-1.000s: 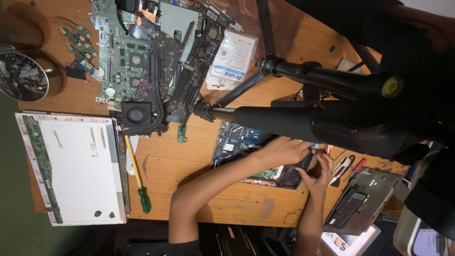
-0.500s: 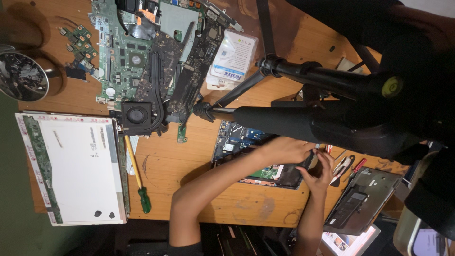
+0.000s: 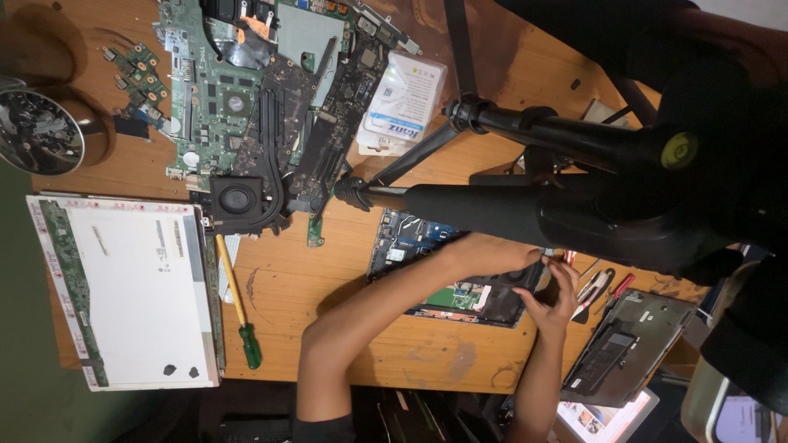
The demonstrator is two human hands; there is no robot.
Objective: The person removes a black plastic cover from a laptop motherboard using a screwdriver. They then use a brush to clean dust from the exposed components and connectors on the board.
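Note:
An opened laptop board, blue and green with dark parts, lies on the wooden table. My left hand reaches across it from the left and lies on a black part at its right end, fingertips partly hidden under a tripod. From below, my right hand curls its fingers on the same black part. The two hands face each other, almost touching.
A black tripod spans the table above my hands. A white display panel and a yellow-green screwdriver lie left. Motherboards with a fan, a white box, a metal bowl, a grey laptop cover and small tools surround them.
Both hands stay on the black part of the board; the right fingers shift only slightly. Nothing else has moved.

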